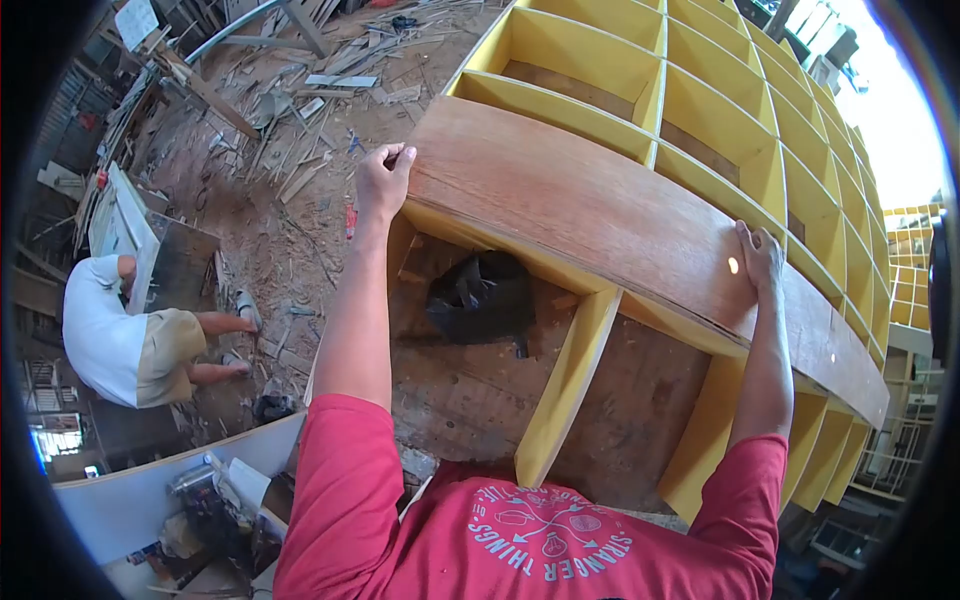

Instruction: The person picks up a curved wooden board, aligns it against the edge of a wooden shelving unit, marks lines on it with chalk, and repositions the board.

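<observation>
You had the long plywood strip (580,200) lying across the near part of the yellow grid frame (660,90), its curve following the frame's, so the dividers seemed to bear it from beneath. Your left hand (383,185) was at the strip's end, fingers curled well in and thumb beside its edge, probably to steady that end; whether they pinched it, you couldn't tell from this angle. Your right hand (762,258) lay well along the strip, half closed, fingers bent at its far edge; the wide spacing likely kept the length from swinging. Whether those fingertips hooked underneath was hidden. A black plastic bag (480,300) sat in the open bay below, out of the strip's way.
</observation>
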Motion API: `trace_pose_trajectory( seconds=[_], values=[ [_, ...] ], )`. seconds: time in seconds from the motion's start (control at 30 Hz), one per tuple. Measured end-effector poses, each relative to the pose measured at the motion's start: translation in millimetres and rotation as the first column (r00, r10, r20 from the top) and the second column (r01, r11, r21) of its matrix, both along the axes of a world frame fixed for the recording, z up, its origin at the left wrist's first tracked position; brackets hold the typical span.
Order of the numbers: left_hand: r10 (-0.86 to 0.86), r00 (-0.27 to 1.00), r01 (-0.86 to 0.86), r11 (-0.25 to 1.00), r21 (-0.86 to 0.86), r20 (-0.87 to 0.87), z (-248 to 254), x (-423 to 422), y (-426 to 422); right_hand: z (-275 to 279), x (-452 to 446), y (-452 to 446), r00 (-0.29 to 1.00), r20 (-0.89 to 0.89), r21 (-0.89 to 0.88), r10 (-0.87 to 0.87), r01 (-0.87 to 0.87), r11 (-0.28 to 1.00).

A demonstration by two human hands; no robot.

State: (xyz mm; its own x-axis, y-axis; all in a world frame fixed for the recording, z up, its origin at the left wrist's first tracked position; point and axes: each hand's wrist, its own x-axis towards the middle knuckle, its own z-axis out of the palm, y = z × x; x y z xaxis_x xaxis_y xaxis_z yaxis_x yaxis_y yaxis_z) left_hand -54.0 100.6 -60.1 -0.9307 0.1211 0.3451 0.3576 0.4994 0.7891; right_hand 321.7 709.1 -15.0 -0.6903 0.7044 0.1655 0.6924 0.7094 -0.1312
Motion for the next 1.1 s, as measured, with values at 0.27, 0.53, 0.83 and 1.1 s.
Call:
trace_pose_trajectory(
  seconds=[0.27, 0.53, 0.83, 1.1],
  values=[
    [-0.026, 1.0, 0.026, 1.0, 0.003, 0.006, -6, -7, -2, -3, -3, 2, 0.999, -0.012, -0.015, -0.046, 0.046, 0.999],
    [-0.003, 0.998, 0.002, 1.0, 0.024, 0.068, -5, -9, -1, -1, -3, -4, 0.998, -0.014, -0.004, -0.067, 0.067, 0.998],
    [-0.118, 0.993, 0.117, 0.993, -0.025, -0.012, -32, -37, -9, -79, 4, 7, 0.924, -0.327, 0.309, 0.2, -0.096, 0.946],
    [-0.217, 0.966, 0.202, 0.973, -0.116, -0.141, -45, -71, -17, -24, 96, -180, 0.987, -0.154, 0.088, 0.041, -0.028, 0.996]
  ],
)
